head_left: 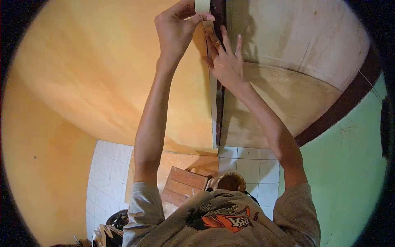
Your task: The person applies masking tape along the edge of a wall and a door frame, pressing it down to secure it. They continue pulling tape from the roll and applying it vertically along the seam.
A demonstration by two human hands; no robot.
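Note:
My left hand (179, 24) is raised at the top of the view, its thumb and fingers pinching a pale strip of tape (202, 6) at the edge of the orange wall (123, 61). Just below and to the right, my right hand (226, 59) lies with fingers spread against the wall edge and the dark door frame (220, 107). Its fingertips touch or nearly touch the strip's lower part. Right of the frame is a pale wooden door panel (284, 41).
Below stand a small wooden stool (185, 185) and a round container (230, 181) on the floor. A black basin-like object (118, 219) and a bag (108, 236) are at the lower left. A green wall (337, 173) rises at the right.

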